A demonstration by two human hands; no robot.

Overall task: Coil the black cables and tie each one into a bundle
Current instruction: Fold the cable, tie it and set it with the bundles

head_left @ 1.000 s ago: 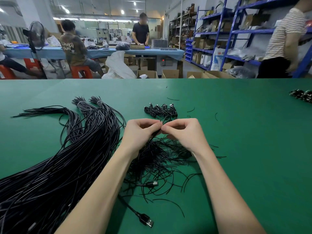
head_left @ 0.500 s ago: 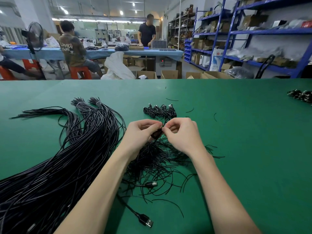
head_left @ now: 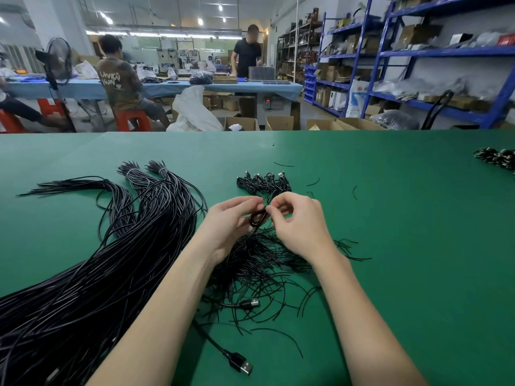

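here the left hand (head_left: pixel 231 227) and right hand (head_left: pixel 298 227) pinch the coiled cable (head_left: pixel 257 218) between them.

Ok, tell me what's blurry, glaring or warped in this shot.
Head view: hands, left and right, and the coiled cable between them are sharp; the right-side shelves are smeared with blur; ceiling lights glare; wide-angle warp leans the shelf uprights; sheen streaks the long cable bundle.

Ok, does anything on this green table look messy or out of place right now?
Mostly no. A few short black strands lie loose on the green table, apart from the tangled pile below the hands. Both hands, left and right, pinch a small coil.
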